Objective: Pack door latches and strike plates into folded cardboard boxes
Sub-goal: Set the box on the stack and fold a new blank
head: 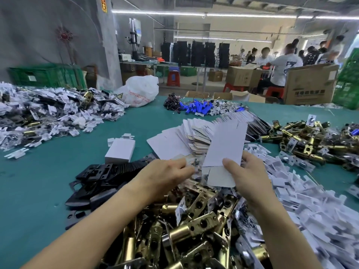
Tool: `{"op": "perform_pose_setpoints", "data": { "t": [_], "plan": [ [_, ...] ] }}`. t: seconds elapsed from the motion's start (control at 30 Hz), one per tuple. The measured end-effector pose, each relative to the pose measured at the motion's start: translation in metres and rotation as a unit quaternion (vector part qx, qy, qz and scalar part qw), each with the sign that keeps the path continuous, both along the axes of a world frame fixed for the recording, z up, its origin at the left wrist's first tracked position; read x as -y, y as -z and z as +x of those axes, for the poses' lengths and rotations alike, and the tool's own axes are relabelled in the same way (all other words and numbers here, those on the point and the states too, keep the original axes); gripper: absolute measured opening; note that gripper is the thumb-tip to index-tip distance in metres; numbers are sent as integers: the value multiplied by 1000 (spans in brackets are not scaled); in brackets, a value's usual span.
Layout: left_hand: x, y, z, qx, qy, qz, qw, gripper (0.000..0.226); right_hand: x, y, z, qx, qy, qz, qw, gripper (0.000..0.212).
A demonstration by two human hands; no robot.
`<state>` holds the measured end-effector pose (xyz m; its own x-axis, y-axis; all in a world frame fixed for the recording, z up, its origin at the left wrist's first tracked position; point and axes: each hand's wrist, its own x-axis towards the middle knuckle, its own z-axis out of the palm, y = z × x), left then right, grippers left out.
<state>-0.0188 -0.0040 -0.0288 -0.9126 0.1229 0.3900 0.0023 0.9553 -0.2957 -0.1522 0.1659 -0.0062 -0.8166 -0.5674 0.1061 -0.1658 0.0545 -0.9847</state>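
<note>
The right hand (250,171) is pinching a flat white box (226,144), thumb on its face; the left hand (167,171) is pinching a small shiny item (196,165), blurred, just beside it. Latches (194,226) are lying beneath both hands, so squaring the box open first seems wise.

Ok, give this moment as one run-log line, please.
right hand: pinches flat box blank | left hand: beside blank, grasp unclear | latch pile: below hands | folded box: on table
</note>
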Motion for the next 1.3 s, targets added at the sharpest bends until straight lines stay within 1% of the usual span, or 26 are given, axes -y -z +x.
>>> {"op": "perform_pose_setpoints", "data": {
  "t": [0.07, 0.13, 0.2, 0.27, 0.33, 0.37, 0.4, 0.43, 0.5, 0.57, 0.63, 0.67, 0.7, 0.73, 0.77, 0.83, 0.87, 0.97, 1.03, 1.07, 1.1, 1.13, 1.2, 1.23, 1.27, 1.3],
  "plan": [
    [10, 5, 3, 55, -125, 36, 990, 25, -1, -2, -1, -1, -3, -9, 1000, 15],
    [19, 6, 4, 46, -214, 127, 967, 13, -1, -2, -1, -2, -18, -6, 1000, 12],
    [21, 7, 3, 48, -268, 171, 947, 11, 0, -1, -1, -4, -32, 4, 999, 15],
    [20, 6, 1, 29, -311, 220, 924, 13, 0, -1, 0, -7, -37, 12, 999, 30],
    [15, -3, -1, -41, -318, 352, 879, 16, -1, -3, 2, -8, -47, -9, 999, 37],
    [10, -11, -3, -92, -291, 445, 842, 16, -1, -5, 3, -9, -62, -28, 998, 38],
    [2, -20, -5, -138, -251, 548, 786, 18, -2, -6, 4, -5, -86, -50, 995, 40],
    [-7, -29, -6, -166, -200, 650, 714, 24, -2, -8, 6, 2, -116, -70, 991, 41],
    [-26, -45, -8, -149, -79, 804, 570, 40, -4, -13, 11, 18, -176, -90, 980, 41],
    [-38, -52, -4, -136, 37, 872, 470, 55, -5, -16, 16, 29, -223, -87, 971, 37],
    [-40, -52, 3, -150, 106, 910, 372, 77, -4, -17, 19, 24, -241, -78, 967, 29],
    [-39, -52, 7, -153, 137, 920, 335, 86, -4, -17, 20, 24, -240, -79, 967, 24],
    [-41, -51, 11, -150, 170, 922, 315, 91, -3, -17, 20, 23, -236, -78, 968, 22],
    [-42, -51, 13, -144, 202, 917, 312, 92, -3, -18, 21, 19, -233, -72, 970, 22],
    [-44, -50, 14, -137, 227, 909, 321, 91, -3, -18, 23, 10, -236, -62, 970, 21],
    [-47, -47, 14, -127, 226, 896, 360, 84, -1, -18, 27, -30, -253, -29, 967, 25],
    [-49, -46, 13, -123, 213, 895, 373, 81, 0, -17, 28, -70, -253, -8, 965, 28],
    [-51, -46, 13, -133, 191, 898, 374, 85, -1, -17, 30, -210, -205, 71, 953, 28],
    [-50, -47, 14, -172, 176, 882, 402, 91, -3, -18, 31, -262, -166, 107, 945, 40],
    [-50, -49, 16, -196, 162, 866, 431, 91, -4, -20, 32, -269, -151, 114, 944, 45],
    [-50, -51, 17, -222, 142, 840, 474, 91, -5, -22, 32, -268, -139, 109, 947, 48],
    [-49, -52, 17, -251, 114, 800, 533, 89, -7, -24, 34, -262, -135, 93, 951, 50],
    [-51, -53, 17, -285, 43, 675, 679, 89, -10, -29, 36, -249, -145, 46, 956, 53],
    [-53, -54, 16, -291, 10, 610, 737, 94, -11, -32, 37, -245, -155, 18, 957, 55],
    [-55, -53, 14, -292, -10, 557, 778, 100, -11, -34, 38, -245, -166, -7, 955, 56],
    [-55, -51, 12, -295, -19, 517, 803, 104, -12, -36, 40, -246, -180, -28, 952, 58]
  ]
}}
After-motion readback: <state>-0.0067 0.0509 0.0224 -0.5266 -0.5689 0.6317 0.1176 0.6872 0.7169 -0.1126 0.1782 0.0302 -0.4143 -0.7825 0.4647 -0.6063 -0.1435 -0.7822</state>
